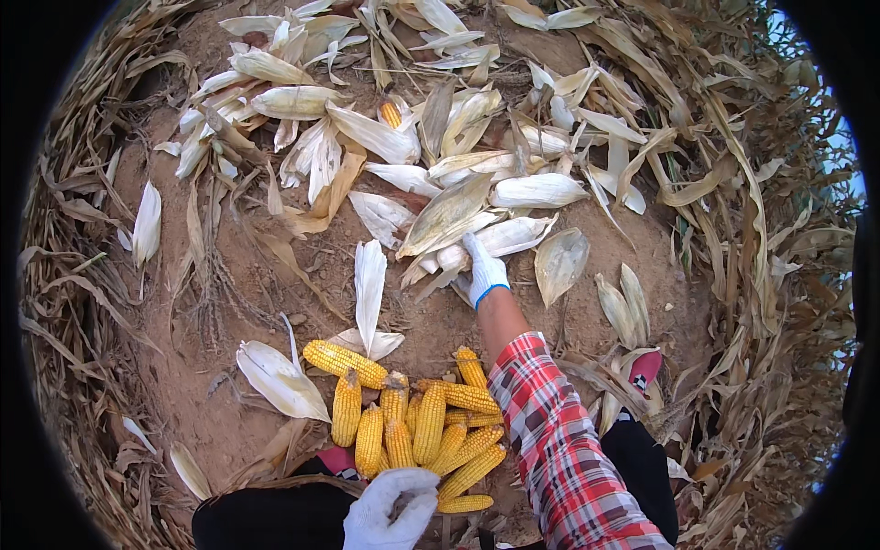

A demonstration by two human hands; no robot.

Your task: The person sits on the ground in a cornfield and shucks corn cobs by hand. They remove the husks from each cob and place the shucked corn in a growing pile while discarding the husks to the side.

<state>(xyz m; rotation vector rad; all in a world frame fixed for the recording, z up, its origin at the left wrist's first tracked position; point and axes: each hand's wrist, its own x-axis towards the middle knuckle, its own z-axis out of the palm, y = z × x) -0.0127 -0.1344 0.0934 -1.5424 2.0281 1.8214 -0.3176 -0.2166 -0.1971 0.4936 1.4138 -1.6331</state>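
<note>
Wrapped ear (pixel 518 236): it lay on the far heap, pale leaves around it, its near end touching the right hand (pixel 484 273).
Best grip: in my judgement, the thick near end suited the fingers, as a hold on the kernels' bulk under the leaves would have slipped less than one on loose leaf tips.
Clearing the heap: a tan husk (pixel 449 215) lay close against the ear's left side, so a low, slow draw toward the body seemed wiser than a hard tug (dry leaves snag easily).
Right hand: gloved, reached well forward, thumb side on the ear; the other fingers were partly hidden, so I could not tell how firmly they closed.
Right arm: nearly straight, slanting up and leftward from the lower right, its checked sleeve (pixel 561 431) beside the bare ears (pixel 428 426).
Left hand (pixel 392 510): gloved, loosely curled near the lap, a gap between thumb and fingers, nothing seen in it.
Bare ears: they lay piled on the soil (pixel 174 353) between the feet, just beyond the left hand.
</note>
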